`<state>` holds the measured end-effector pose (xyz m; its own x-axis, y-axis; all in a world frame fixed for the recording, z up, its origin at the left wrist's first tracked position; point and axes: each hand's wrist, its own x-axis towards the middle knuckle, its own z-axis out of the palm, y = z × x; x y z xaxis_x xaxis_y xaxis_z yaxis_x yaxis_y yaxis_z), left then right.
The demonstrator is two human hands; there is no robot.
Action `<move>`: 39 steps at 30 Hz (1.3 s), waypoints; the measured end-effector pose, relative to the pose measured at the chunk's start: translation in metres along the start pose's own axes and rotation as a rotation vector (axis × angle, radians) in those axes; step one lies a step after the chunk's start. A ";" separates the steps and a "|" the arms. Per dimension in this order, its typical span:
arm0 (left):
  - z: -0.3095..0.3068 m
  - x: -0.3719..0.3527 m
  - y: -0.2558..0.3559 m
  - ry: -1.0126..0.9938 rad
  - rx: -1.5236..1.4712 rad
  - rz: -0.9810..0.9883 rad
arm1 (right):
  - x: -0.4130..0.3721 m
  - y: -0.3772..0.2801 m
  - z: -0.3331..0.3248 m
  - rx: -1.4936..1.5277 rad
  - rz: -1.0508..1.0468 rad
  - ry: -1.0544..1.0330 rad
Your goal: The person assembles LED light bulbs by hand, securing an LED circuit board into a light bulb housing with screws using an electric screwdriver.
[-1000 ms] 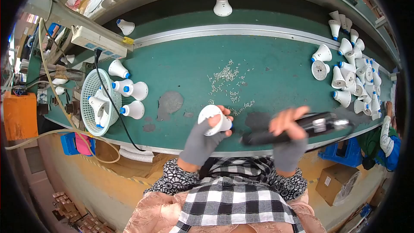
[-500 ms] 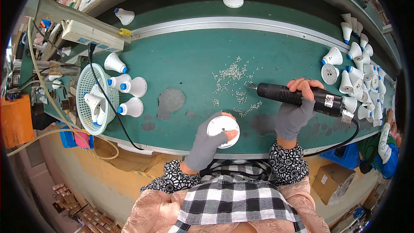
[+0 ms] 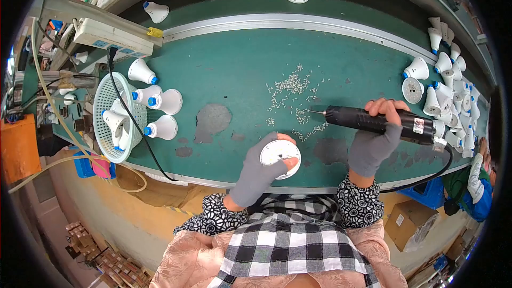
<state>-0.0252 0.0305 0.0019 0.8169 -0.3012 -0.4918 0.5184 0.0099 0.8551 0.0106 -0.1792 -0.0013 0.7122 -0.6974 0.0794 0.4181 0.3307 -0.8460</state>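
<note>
My left hand (image 3: 259, 169), in a grey fingerless glove, is closed round a white light bulb body (image 3: 279, 151) above the front of the bench. Its round white face points up, and my thumb lies across it. In my right hand (image 3: 377, 138), gloved the same way, is a black electric screwdriver (image 3: 356, 118), held level with its thin bit pointing left. The bit's tip is beside the right side of a scatter of small pale screws (image 3: 292, 85) on the green bench top.
A pale green basket (image 3: 140, 122) holding bulbs stands at left, with several blue-tipped bulbs (image 3: 169, 101) next to it. A black cord (image 3: 130, 114) runs from the power strip (image 3: 114, 37) across the basket. Many bulbs (image 3: 448, 96) crowd the right end. A person (image 3: 474, 186) is at far right.
My right hand and the screwdriver have shifted slightly right. The view has moved a little; my left hand keeps the bulb body in nearly the same place.
</note>
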 end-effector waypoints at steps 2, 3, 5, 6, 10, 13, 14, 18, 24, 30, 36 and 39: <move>-0.001 0.007 -0.013 -0.016 0.171 0.229 | 0.000 -0.012 0.001 0.031 0.024 0.021; 0.000 0.008 -0.011 -0.022 0.275 0.289 | 0.000 -0.018 -0.001 0.057 0.032 0.019; 0.004 0.009 -0.002 -0.033 0.485 0.408 | -0.001 -0.030 -0.005 0.109 0.049 0.014; 0.006 0.008 0.001 -0.047 0.511 0.418 | -0.002 -0.036 -0.006 0.131 0.055 0.010; 0.015 0.002 0.009 -0.098 0.616 0.482 | -0.008 -0.057 -0.013 0.237 0.103 0.013; 0.021 -0.005 0.010 -0.115 0.667 0.513 | -0.012 -0.067 -0.017 0.315 0.115 -0.015; 0.023 -0.007 0.010 -0.118 0.680 0.516 | -0.014 -0.069 -0.019 0.341 0.121 -0.024; 0.028 -0.013 0.011 -0.097 0.707 0.608 | -0.018 -0.077 -0.022 0.390 0.137 -0.030; 0.029 -0.019 0.009 -0.066 0.751 0.688 | -0.023 -0.082 -0.025 0.396 0.139 -0.018; 0.030 -0.019 0.004 -0.036 0.768 0.742 | -0.026 -0.086 -0.027 0.439 0.138 -0.026; 0.032 -0.020 0.005 -0.039 0.793 0.742 | -0.026 -0.087 -0.027 0.441 0.136 -0.032; 0.033 -0.018 0.004 -0.036 0.808 0.756 | -0.025 -0.086 -0.028 0.424 0.132 -0.040</move>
<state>-0.0462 0.0050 0.0198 0.8390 -0.5076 0.1959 -0.4390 -0.4186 0.7950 -0.0592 -0.2078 0.0547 0.7927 -0.6094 0.0122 0.5104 0.6528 -0.5598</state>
